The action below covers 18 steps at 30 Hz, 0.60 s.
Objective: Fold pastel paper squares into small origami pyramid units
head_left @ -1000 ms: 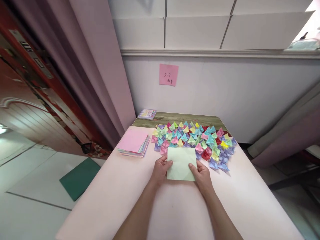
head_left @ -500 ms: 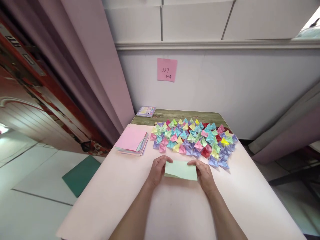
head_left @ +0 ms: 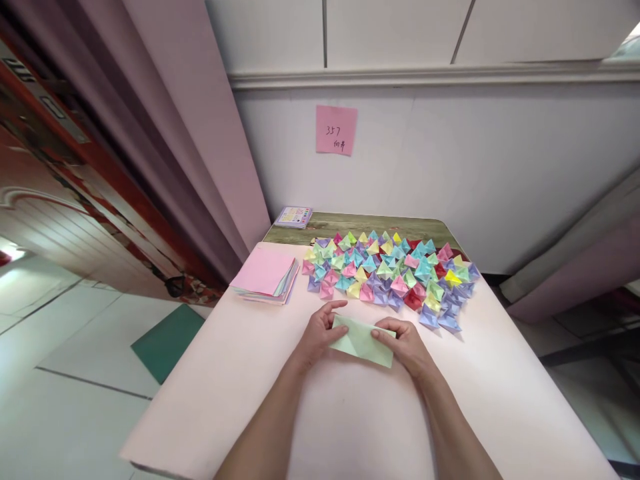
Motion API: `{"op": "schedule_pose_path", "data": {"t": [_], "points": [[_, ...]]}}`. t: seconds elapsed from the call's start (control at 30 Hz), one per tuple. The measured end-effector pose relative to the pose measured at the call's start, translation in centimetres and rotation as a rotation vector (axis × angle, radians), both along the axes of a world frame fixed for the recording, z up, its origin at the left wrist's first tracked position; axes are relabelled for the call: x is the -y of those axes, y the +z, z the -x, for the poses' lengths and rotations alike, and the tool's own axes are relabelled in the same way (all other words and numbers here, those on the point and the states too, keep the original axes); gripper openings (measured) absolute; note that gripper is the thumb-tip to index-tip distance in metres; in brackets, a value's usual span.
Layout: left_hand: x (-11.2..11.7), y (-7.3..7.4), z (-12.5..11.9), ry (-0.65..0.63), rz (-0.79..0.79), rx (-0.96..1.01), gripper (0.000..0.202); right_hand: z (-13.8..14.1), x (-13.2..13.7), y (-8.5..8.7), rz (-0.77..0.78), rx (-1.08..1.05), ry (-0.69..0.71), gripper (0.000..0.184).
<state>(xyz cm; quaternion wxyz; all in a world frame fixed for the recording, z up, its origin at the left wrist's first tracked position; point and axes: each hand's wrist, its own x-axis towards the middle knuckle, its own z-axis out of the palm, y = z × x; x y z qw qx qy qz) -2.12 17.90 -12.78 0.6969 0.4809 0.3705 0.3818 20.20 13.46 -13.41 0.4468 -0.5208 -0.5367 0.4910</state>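
A light green sheet of paper (head_left: 361, 343), folded into a rectangle, is held between my two hands above the pale tabletop. My left hand (head_left: 323, 331) pinches its left end, thumb on the near face and index finger stretched out above the top edge. At the right end, my right hand (head_left: 404, 340) grips the paper with the thumb across its face and the fingers behind. Just beyond my hands lies a wide cluster of small folded paper shapes (head_left: 385, 273) in several colours.
To the left on the pale table (head_left: 240, 373) lies a stack of coloured paper sheets (head_left: 265, 272), pink on top. Small printed cards (head_left: 294, 217) sit at the far left corner. A pink note (head_left: 337, 131) hangs on the wall; a green mat (head_left: 169, 342) lies on the floor.
Both thumbs have moved onto the near face of the green paper, and the paper now tilts down to the right. My left index finger has lifted off. The view has shifted slightly.
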Motion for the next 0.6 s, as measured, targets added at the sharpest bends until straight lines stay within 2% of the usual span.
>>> {"op": "schedule_pose_path", "data": {"t": [0.1,0.17,0.27,0.37,0.5,0.6], "points": [[0.1,0.2,-0.3,0.061,0.035,0.059,0.066,0.0,-0.1,-0.3,0.018,-0.017,-0.019,0.030],[0.3,0.2,-0.9,0.181,0.066,0.138,0.062,0.5,0.0,-0.5,0.090,-0.078,-0.051,0.032],[0.7,0.0,-2.4,0.343,0.110,0.233,0.053,1.9,0.3,-0.8,0.084,-0.189,-0.209,0.035],[1.3,-0.3,-3.7,0.333,0.109,0.237,0.044,3.4,0.6,-1.0,0.070,-0.288,-0.248,0.035],[1.8,-0.5,-3.7,0.324,0.089,0.142,0.032,3.9,0.9,-0.8,0.075,-0.307,-0.122,0.034],[2.1,-0.1,-2.8,0.125,0.079,0.034,0.031,3.4,0.8,-0.5,0.086,-0.331,-0.096,0.034]]}}
